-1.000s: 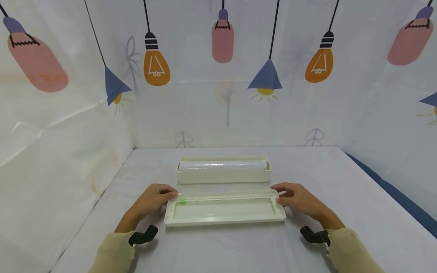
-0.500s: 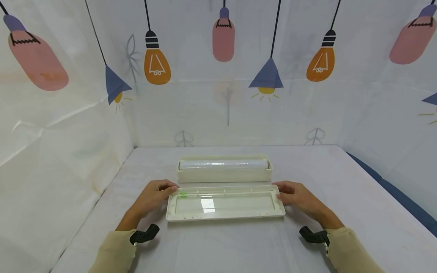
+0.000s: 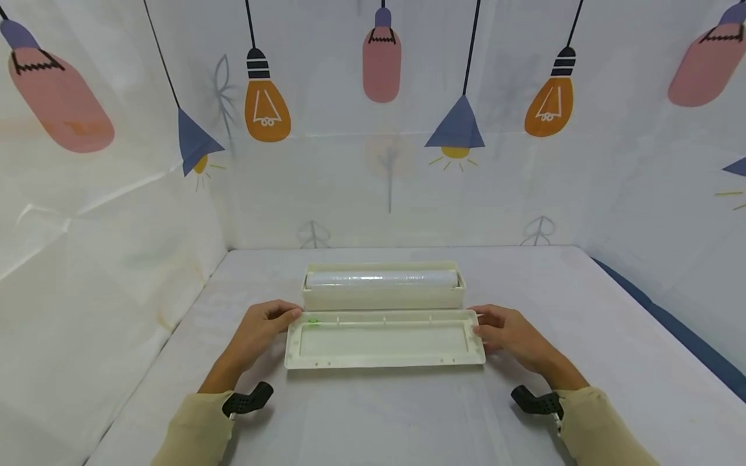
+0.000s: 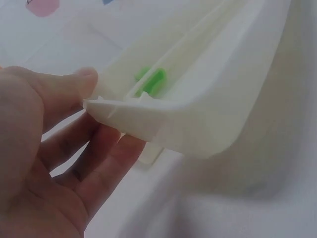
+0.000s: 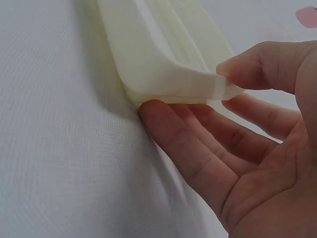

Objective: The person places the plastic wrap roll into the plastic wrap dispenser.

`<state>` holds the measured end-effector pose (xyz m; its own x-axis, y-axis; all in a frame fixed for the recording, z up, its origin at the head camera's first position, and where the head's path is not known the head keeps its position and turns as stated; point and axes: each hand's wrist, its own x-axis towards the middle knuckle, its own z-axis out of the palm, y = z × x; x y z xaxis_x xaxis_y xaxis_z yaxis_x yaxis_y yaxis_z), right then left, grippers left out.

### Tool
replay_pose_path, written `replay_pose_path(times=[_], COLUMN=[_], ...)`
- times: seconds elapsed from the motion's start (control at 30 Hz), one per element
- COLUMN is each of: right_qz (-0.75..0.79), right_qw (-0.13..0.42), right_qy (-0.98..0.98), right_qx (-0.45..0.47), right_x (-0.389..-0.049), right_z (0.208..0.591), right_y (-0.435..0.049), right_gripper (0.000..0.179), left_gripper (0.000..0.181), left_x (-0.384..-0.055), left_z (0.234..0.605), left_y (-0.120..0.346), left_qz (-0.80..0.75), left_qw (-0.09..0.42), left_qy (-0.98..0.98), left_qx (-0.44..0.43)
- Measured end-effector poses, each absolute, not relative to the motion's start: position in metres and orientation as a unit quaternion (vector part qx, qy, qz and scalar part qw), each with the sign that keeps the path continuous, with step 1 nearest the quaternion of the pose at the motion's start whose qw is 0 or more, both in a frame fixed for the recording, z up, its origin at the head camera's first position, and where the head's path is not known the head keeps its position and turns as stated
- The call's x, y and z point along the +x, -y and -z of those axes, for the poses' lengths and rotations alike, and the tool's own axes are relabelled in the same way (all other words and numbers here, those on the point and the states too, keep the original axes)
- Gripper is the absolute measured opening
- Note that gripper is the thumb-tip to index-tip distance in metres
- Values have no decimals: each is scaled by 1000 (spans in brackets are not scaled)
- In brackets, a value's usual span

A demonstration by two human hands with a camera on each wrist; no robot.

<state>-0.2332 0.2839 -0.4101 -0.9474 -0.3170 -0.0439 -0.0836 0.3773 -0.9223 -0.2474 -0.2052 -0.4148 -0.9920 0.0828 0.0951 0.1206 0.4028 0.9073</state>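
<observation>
- Cream plastic lid (image 3: 384,353): long, rectangular, is being held btwn both hands, inner side facing up, just in front of the box; can't tell if its far edge is touching it. Raised rim is running round a recessed panel; thin ridge is running lengthwise nr the far edge.
- Green clip (image 4: 156,82): is sitting on that ridge, nr the lid's L end.
- L hand (image 3: 262,327): is pinching the lid's L end at the far corner, thumb pressing on top of the rim, fingers bending in underneath; gap btwn thumb & fingers is only the rim's thickness.
- R hand (image 3: 513,335): is doing likewise at the R end, thumb on the rim, fingers curving under & supporting the underside.
- Cream box (image 3: 381,300): is standing behind the lid, roughly parallel, top uncovered.
- Roll of clear film (image 3: 381,279): is lying lengthwise inside the box, shiny.
- White surface (image 3: 396,427): is carrying the box; lid's shadow is falling on it along the near edge.
- Black wrist devices (image 3: 247,400): one is jutting inward at each beige sleeve cuff (image 3: 195,424).
- White backdrop (image 3: 326,194): is hanging around back & sides, showing printed orange bulbs (image 3: 267,113), pink bulbs (image 3: 381,68) & blue lampshades (image 3: 454,126).
</observation>
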Motion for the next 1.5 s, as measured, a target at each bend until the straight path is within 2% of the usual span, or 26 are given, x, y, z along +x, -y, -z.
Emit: replay_pose_path(times=[0.57, 0.93, 1.13, 1.5], right_qz=[589, 610, 615, 624], right_qw=[52, -13, -37, -65], right_qy=[-801, -785, -779, -771], right_qx=[-97, -106, -117, -113], right_x=[-231, -232, -233, -234], right_z=[410, 413, 414, 416], right_y=[-280, -279, -278, -278], right_gripper=[54, 52, 51, 55], left_gripper=[55, 63, 74, 68], left_x=[-247, -248, -249, -247], left_z=[409, 410, 411, 410], left_y=[202, 201, 200, 197], left_qz=[565, 547, 553, 586], left_qw=[1, -57, -75, -82], left_qy=[825, 835, 830, 806], left_qx=[-21, 3, 11, -3])
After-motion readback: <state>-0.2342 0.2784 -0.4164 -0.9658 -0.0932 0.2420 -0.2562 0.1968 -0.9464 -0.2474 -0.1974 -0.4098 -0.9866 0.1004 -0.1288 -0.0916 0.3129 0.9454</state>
